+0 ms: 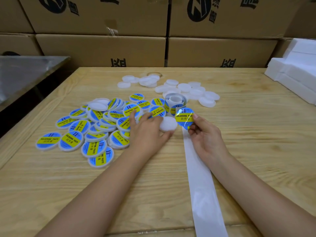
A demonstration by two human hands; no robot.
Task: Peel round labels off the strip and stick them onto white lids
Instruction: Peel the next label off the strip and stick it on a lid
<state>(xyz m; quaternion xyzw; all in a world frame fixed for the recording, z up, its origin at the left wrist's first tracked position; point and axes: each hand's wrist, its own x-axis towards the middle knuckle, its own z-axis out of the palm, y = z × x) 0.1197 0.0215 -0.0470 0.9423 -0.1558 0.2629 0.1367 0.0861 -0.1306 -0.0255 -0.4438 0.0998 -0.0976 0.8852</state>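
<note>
My right hand pinches a round blue-and-yellow label, lifted off the white backing strip, which runs toward me along the table. My left hand grips a plain white lid just left of the label. The label roll stands behind both hands. A heap of labelled lids lies to the left. Plain white lids are scattered behind the roll.
The work happens on a wooden table. Stacked cardboard boxes wall off the back. White foam blocks sit at the right edge. A metal table stands to the left, across a dark gap.
</note>
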